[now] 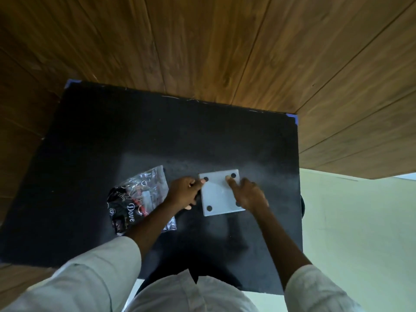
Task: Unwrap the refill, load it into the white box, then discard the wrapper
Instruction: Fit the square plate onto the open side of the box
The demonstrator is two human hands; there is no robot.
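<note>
The white box (217,194) lies flat on the black table (157,136), square, with dark round spots near its corners. My left hand (183,192) grips its left edge, thumb on the top corner. My right hand (247,194) rests on its right side, fingers spread, one fingertip by the far right spot. A shiny clear and black wrapper (137,199) printed "Dove" lies just left of my left hand, partly under my forearm. A pale strip shows through its clear part; I cannot tell whether that is the refill.
The table stands against a wood-panelled wall (225,52). Blue tape (296,119) marks its far corners. Pale floor (360,221) lies to the right of the table. My light sleeves cover the near edge.
</note>
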